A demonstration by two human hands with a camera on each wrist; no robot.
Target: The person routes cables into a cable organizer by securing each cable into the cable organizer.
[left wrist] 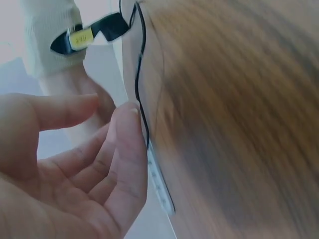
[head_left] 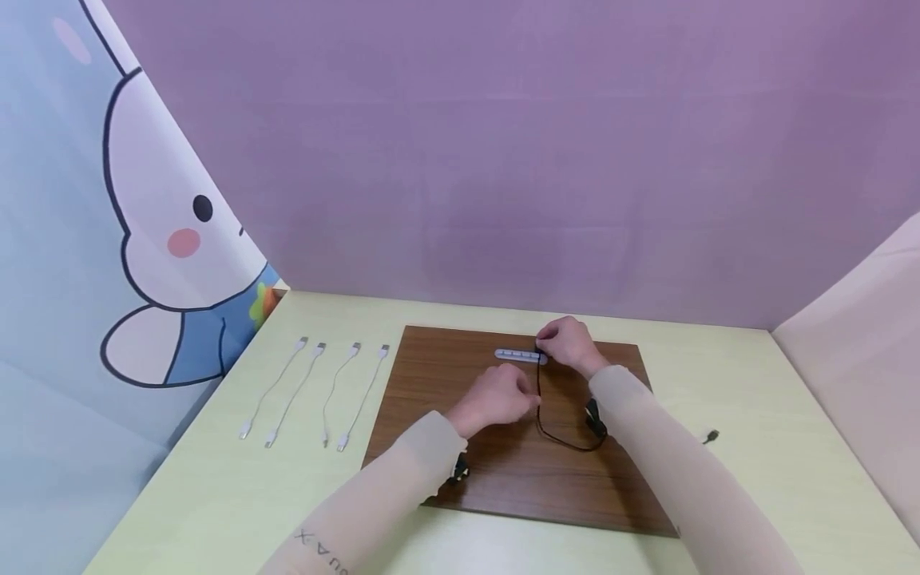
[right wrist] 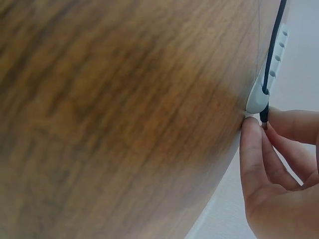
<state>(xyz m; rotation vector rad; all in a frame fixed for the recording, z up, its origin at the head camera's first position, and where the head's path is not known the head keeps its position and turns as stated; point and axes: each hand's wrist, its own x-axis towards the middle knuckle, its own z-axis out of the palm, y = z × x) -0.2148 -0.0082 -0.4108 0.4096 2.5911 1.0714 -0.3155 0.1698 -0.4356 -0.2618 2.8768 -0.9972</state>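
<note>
My right hand (head_left: 571, 343) pinches the black plug end (right wrist: 264, 116) of a thin cable between thumb and fingers, at the end of a pale cable clip strip (head_left: 512, 355). In the right wrist view, the cable lies in the end slot of the strip (right wrist: 256, 101). From there the black cable (head_left: 561, 442) drops down the board and curves right under the right forearm. My left hand (head_left: 501, 395) is close beside the cable, thumb and fingers apart. Its fingertips are near the cable (left wrist: 138, 79) in the left wrist view; contact is unclear.
The clip strip sits near the far edge of a brown wood-grain board (head_left: 438, 371) on a pale table (head_left: 194, 487). Several white USB cables (head_left: 366, 399) lie side by side left of the board. A small black plug (head_left: 711, 436) rests to its right.
</note>
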